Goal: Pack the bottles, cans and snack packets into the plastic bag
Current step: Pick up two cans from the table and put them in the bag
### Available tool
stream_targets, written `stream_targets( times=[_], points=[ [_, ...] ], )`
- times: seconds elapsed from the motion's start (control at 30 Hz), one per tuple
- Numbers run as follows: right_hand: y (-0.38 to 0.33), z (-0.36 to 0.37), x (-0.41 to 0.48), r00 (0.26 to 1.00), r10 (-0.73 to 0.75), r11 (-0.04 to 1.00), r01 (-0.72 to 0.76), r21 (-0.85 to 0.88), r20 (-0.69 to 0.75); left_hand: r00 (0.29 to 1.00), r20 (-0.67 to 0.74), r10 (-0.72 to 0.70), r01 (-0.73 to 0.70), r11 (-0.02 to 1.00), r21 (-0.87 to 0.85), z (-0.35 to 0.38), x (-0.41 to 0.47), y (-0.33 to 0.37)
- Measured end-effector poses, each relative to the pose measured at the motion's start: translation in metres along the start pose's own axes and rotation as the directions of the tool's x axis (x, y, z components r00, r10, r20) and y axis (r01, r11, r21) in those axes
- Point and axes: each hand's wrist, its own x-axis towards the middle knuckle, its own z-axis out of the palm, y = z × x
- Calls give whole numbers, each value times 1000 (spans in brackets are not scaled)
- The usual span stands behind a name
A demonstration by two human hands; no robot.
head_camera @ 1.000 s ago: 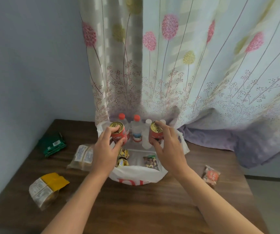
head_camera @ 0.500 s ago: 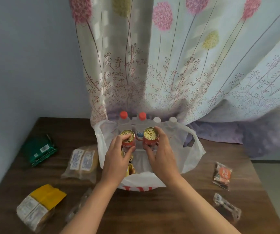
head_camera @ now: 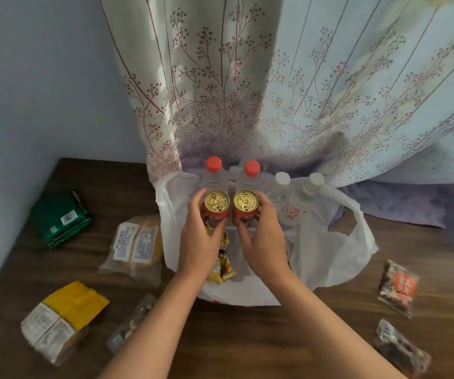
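A white plastic bag stands open at the back middle of the wooden table. My left hand grips a red can with a gold top. My right hand grips a second red can. Both cans are upright, side by side, inside the bag's mouth. Behind them in the bag stand two red-capped bottles and two white-capped bottles. A yellow snack packet lies in the bag between my wrists.
On the table left of the bag lie a green packet, a clear packet with white labels, a yellow-and-white packet and a small clear packet. Two small packets lie at the right. A flowered curtain hangs behind.
Both hands have brought the cans together and lowered them into the bag's mouth, in front of the bottles. The camera has tilted down and moved closer.
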Motion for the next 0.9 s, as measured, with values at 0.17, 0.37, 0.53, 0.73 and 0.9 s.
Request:
stream_targets(
  times=[0.17, 0.37, 0.53, 0.73, 0.9],
  points=[
    [20, 15, 3, 1000, 14, 1000, -14, 16, 5, 995, -42, -85, 85, 996, 2, 10, 6, -19],
    [36, 32, 8, 1000, 19, 999, -19, 45, 0, 990, -65, -124, 122, 992, -25, 17, 16, -30],
    [48, 46, 6, 997, 72, 996, -72, 51, 2, 986, -75, -146, 148, 989, 13, 24, 20, -45],
    [66, 62, 3, 987, 159, 986, -158, 56, -9, 982, -62, -177, 180, 983, 37, 35, 23, -60],
    [79, 70, 3, 973, 232, 966, -230, 118, -2, 979, -66, -191, 196, 976, 94, 42, 26, -67]
  ],
)
